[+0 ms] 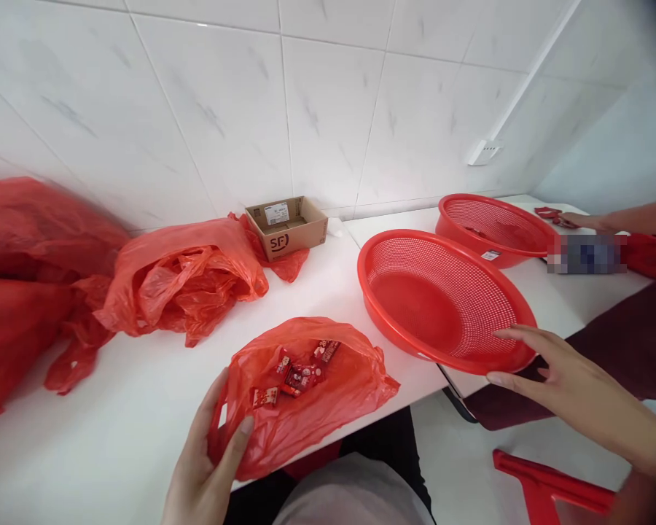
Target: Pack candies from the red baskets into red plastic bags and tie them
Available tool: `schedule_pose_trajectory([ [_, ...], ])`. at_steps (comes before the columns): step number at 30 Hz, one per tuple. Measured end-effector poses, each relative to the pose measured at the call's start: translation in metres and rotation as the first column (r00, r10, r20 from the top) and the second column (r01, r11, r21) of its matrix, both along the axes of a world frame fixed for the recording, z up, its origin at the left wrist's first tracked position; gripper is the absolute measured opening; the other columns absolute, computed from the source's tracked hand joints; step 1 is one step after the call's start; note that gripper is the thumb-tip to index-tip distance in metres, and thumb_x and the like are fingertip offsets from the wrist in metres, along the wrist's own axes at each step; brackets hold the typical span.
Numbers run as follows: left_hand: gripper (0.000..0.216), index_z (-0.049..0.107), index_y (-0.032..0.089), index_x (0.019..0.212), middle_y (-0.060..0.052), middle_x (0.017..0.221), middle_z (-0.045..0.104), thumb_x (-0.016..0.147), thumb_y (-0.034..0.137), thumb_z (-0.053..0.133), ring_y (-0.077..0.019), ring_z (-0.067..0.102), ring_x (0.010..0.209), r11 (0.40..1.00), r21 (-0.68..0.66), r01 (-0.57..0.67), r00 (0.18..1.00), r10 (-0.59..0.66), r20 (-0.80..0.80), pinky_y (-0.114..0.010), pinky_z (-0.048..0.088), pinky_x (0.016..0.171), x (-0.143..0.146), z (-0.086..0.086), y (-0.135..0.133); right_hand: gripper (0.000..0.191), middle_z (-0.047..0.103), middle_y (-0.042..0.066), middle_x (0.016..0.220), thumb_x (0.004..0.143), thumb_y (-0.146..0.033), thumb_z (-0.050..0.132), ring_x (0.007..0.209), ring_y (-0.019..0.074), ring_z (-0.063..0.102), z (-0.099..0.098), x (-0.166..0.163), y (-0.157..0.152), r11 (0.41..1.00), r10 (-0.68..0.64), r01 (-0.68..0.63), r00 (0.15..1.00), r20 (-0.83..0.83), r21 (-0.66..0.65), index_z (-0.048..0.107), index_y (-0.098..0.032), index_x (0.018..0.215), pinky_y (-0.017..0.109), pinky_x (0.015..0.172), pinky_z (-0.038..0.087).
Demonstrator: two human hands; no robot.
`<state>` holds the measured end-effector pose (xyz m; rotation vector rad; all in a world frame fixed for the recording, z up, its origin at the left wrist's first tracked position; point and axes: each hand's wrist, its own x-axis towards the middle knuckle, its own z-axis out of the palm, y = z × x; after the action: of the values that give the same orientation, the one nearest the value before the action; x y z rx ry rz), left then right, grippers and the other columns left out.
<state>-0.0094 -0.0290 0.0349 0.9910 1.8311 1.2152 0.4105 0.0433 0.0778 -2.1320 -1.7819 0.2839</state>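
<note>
My left hand [205, 452] has its thumb and fingers closed on the left edge of a thin red plastic bag [306, 445]. The bag lies on the table with its mouth spread wide, and several small red snack packets [300, 378] show inside. A large red plastic basket [410, 292] with meshed walls stands to the right of the bag; its inside is bare. At the basket's near right rim, my right hand [563, 383] is open, thumb and fingers apart. Whether it touches the rim I cannot tell.
Bulky red plastic bags [186, 270] lie on the left of the white table [142, 394]. A small open cardboard box [300, 237] sits by the wall. Behind on the right is a second red basket [489, 251], near another person's hand [582, 221]. A red stool [552, 485] stands below.
</note>
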Motion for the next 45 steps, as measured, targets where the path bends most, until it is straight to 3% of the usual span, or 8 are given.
schedule_pose_trajectory([
  [10, 0.068, 0.031, 0.038, 0.147, -0.006, 0.150, 0.043, 0.085, 0.053, 0.056, -0.0322, 0.049, 0.129, 0.998, -0.007, -0.066, 0.991, 0.066, 0.112, -0.043, 0.051, 0.098, 0.002, 0.004, -0.004, 0.025, 0.057, 0.008, 0.132, 0.087, -0.037, 0.056, 0.124, 0.0228, 0.053, -0.063, -0.057, 0.101, 0.834, 0.301, -0.063, 0.885, -0.355, 0.549, 0.061, -0.024, 0.108, 0.043, 0.105, 0.044],
  [18, 0.059, 0.049, 0.032, 0.137, -0.004, 0.143, 0.051, 0.085, 0.060, 0.051, -0.0303, 0.045, 0.133, 0.995, -0.048, -0.090, 0.989, 0.094, 0.113, -0.040, 0.045, 0.103, -0.005, -0.001, -0.014, 0.030, 0.039, 0.008, 0.148, 0.085, -0.037, 0.060, 0.137, 0.0241, 0.038, -0.034, -0.114, 0.099, 0.802, 0.470, -0.190, 0.786, -0.402, 0.567, 0.057, -0.026, 0.113, 0.045, 0.108, 0.039],
  [23, 0.043, 0.067, 0.019, 0.098, -0.003, 0.092, 0.071, 0.077, 0.056, 0.064, -0.0198, 0.064, 0.081, 0.999, -0.032, 0.009, 0.990, -0.004, 0.143, -0.026, 0.052, 0.072, -0.019, -0.015, -0.015, 0.066, 0.047, 0.007, 0.141, 0.077, -0.038, 0.069, 0.127, 0.0262, 0.049, -0.037, -0.144, 0.031, 0.835, 0.519, -0.543, 0.722, -0.459, 0.091, 0.041, -0.034, 0.137, 0.042, 0.100, 0.046],
  [26, 0.035, 0.065, 0.020, 0.081, 0.002, 0.071, 0.065, 0.071, 0.053, 0.072, -0.0137, 0.057, 0.065, 0.999, -0.006, -0.050, 0.985, 0.051, 0.167, -0.021, 0.048, 0.061, -0.037, -0.014, -0.008, 0.052, 0.067, 0.005, 0.103, 0.082, -0.036, 0.060, 0.091, 0.0238, 0.066, -0.042, -0.139, 0.031, 0.779, 0.456, -0.588, 0.770, -0.446, -0.219, 0.048, -0.030, 0.132, 0.040, 0.081, 0.052],
  [30, 0.030, 0.065, 0.021, 0.072, 0.004, 0.060, 0.061, 0.066, 0.047, 0.078, -0.0103, 0.053, 0.060, 0.964, 0.148, -0.222, 0.967, 0.199, 0.157, -0.017, 0.045, 0.058, -0.061, 0.031, 0.018, 0.030, 0.061, -0.002, 0.072, 0.084, -0.028, 0.052, 0.057, 0.0142, 0.058, 0.002, -0.128, 0.065, 0.841, 0.401, -0.539, 0.682, -0.612, -0.050, 0.052, -0.022, 0.114, 0.030, 0.059, 0.050],
  [36, 0.015, 0.061, 0.016, 0.069, 0.003, 0.061, 0.048, 0.084, 0.019, 0.061, -0.0083, 0.047, 0.057, 0.721, 0.688, -0.084, 0.966, -0.112, 0.234, -0.017, 0.044, 0.055, -0.055, 0.131, 0.064, 0.028, 0.057, -0.004, 0.068, 0.082, -0.025, 0.060, 0.063, 0.0134, 0.058, 0.109, -0.159, 0.098, 0.819, 0.568, -0.451, 0.553, -0.609, 0.355, 0.056, -0.025, 0.109, 0.025, 0.057, 0.046],
  [41, 0.032, 0.048, 0.016, 0.057, 0.004, 0.056, 0.035, 0.087, 0.020, 0.059, -0.0061, 0.033, 0.049, 0.875, 0.459, 0.152, 0.940, -0.272, 0.207, -0.016, 0.030, 0.043, -0.055, 0.150, 0.084, 0.030, 0.055, -0.004, 0.062, 0.077, -0.016, 0.060, 0.054, 0.0118, 0.054, 0.130, -0.176, 0.116, 0.741, 0.626, -0.660, 0.607, -0.490, 0.128, 0.059, -0.024, 0.106, 0.024, 0.052, 0.042],
  [45, 0.036, 0.045, 0.016, 0.056, 0.004, 0.057, 0.032, 0.087, 0.025, 0.060, -0.0046, 0.030, 0.049, 0.862, 0.468, 0.193, 0.966, -0.252, 0.065, -0.015, 0.028, 0.044, -0.068, 0.159, 0.088, 0.025, 0.049, -0.006, 0.058, 0.082, -0.016, 0.056, 0.053, 0.0088, 0.049, 0.150, -0.169, 0.127, 0.770, 0.623, -0.604, 0.647, -0.439, 0.203, 0.059, -0.022, 0.105, 0.022, 0.051, 0.039],
])
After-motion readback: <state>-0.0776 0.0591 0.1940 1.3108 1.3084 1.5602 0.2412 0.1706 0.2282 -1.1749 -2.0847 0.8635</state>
